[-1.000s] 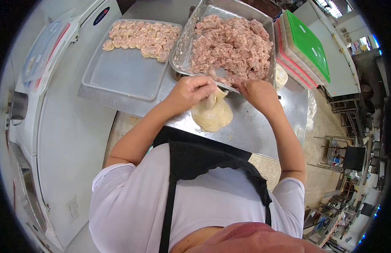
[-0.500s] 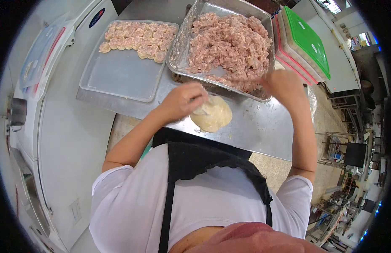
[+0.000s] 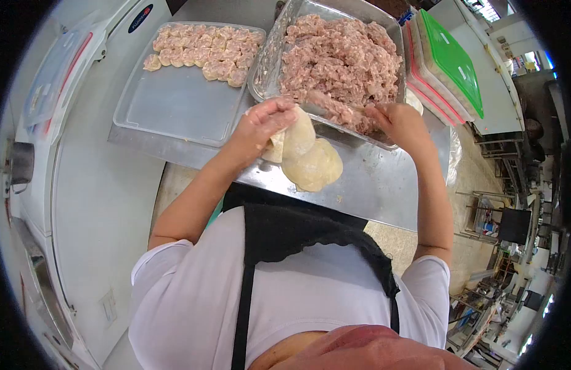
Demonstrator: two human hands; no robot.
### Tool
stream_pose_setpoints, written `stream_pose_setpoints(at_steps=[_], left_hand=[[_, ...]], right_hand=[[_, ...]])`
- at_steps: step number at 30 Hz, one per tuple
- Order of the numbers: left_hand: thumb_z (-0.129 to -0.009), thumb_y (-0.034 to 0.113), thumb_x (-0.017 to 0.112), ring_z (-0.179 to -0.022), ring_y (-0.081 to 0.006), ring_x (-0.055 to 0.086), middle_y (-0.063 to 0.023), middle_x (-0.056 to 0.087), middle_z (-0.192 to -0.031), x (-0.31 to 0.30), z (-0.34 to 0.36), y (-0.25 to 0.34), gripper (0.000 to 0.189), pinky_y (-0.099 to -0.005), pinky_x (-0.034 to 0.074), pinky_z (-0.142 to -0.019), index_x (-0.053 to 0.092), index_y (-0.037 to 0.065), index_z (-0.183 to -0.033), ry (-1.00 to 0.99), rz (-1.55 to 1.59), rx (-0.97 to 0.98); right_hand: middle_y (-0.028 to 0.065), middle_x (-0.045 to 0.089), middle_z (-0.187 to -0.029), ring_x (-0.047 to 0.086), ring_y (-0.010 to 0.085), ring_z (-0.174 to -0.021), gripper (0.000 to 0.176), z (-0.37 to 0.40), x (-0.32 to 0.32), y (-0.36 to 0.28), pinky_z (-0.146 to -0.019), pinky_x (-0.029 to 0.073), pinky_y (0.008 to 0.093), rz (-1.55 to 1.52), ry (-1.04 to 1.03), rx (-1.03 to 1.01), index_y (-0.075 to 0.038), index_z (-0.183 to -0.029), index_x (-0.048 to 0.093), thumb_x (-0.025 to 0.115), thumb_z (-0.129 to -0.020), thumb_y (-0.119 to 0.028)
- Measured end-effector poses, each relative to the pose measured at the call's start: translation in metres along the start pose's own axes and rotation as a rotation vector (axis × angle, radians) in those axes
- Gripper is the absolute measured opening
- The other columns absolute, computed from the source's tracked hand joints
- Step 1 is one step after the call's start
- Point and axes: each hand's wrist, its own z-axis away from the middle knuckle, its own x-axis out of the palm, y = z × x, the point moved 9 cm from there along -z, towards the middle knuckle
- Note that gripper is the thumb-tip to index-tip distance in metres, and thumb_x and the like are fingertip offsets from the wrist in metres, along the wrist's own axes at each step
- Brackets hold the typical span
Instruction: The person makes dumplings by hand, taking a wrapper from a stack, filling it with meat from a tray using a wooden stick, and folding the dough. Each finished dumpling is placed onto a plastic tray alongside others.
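My left hand (image 3: 262, 126) has its fingers closed on a round, pale dough wrapper (image 3: 299, 132), lifted beside a stack of wrappers (image 3: 317, 166) on the metal table. At the right front edge of the metal tray (image 3: 254, 85), my right hand (image 3: 399, 123) is closed on something thin, perhaps a spreading tool, whose shape is blurred against the meat. Pink minced meat (image 3: 341, 58) fills much of that tray. To the left, a translucent tray (image 3: 168, 105) carries rows of filled dumplings (image 3: 205, 49) across its far part.
The metal table (image 3: 384, 185) runs under the trays. Stacked containers with a green lid (image 3: 452, 68) stand right of the meat. A white appliance (image 3: 106, 185) is at the left. Shelves and racks (image 3: 489, 216) appear at the far right, with plastic film (image 3: 455, 151) by the table edge.
My left hand has shifted slightly left and up, and a wrapper now shows spread from its fingers. My right hand has moved slightly left along the meat tray's front edge.
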Motion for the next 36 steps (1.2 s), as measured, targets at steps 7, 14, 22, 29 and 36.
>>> stream_pose_setpoints(at_steps=[7, 14, 22, 29, 36], left_hand=[[-0.093, 0.020, 0.059, -0.091, -0.0129, 0.062, -0.0015, 0.065, -0.092, 0.047, -0.008, 0.014, 0.019, -0.0310, 0.049, -0.077, 0.062, 0.003, -0.101, -0.086, -0.657, 0.141], [-0.086, 0.026, 0.071, -0.085, -0.0125, 0.062, -0.0023, 0.063, -0.101, 0.072, -0.038, 0.029, 0.043, -0.0278, 0.050, -0.072, 0.056, 0.005, -0.120, -0.036, 0.150, -0.036], [-0.095, 0.023, 0.050, -0.094, -0.0241, 0.066, -0.0102, 0.064, -0.107, 0.083, -0.074, 0.029, 0.036, -0.0403, 0.055, -0.082, 0.054, 0.001, -0.123, -0.022, -0.136, 0.186], [-0.098, 0.043, 0.034, -0.115, -0.0338, 0.054, -0.0183, 0.057, -0.124, 0.097, -0.081, 0.026, 0.054, -0.0501, 0.041, -0.102, 0.048, 0.000, -0.126, 0.066, 0.809, -0.085], [-0.094, 0.058, 0.033, -0.123, -0.0378, 0.046, -0.0206, 0.048, -0.133, 0.025, -0.097, -0.004, 0.071, -0.0527, 0.033, -0.107, 0.042, 0.000, -0.133, 0.270, 0.888, -0.003]], right_hand=[[0.0196, 0.064, -0.070, 0.064, 0.0349, -0.066, 0.044, 0.022, 0.015, 0.000, -0.063, 0.050, 0.0448, 0.026, 0.051, 0.019, -0.002, -0.075, 0.067, 0.050, -0.095, -0.038], [-0.0022, 0.044, -0.054, 0.039, 0.0069, -0.050, 0.041, 0.039, 0.009, 0.037, -0.047, 0.031, 0.0263, -0.882, 0.205, 0.313, -0.001, -0.082, 0.069, 0.054, -0.096, -0.037], [-0.0050, 0.047, -0.060, 0.035, 0.0036, -0.054, 0.036, 0.042, -0.013, 0.037, -0.049, 0.027, 0.0207, -1.184, 0.444, 0.339, -0.004, -0.089, 0.071, 0.055, -0.096, -0.035], [0.0085, 0.069, -0.081, 0.064, 0.0222, -0.075, 0.030, 0.023, 0.002, 0.017, -0.069, 0.048, 0.0352, -0.880, 0.579, 0.199, -0.002, -0.103, 0.069, 0.059, -0.094, -0.028], [0.0157, 0.068, -0.087, 0.065, 0.0241, -0.075, 0.028, 0.041, -0.021, -0.011, -0.069, 0.048, 0.0319, -0.191, 0.333, 0.117, -0.003, -0.109, 0.067, 0.063, -0.091, -0.024]])
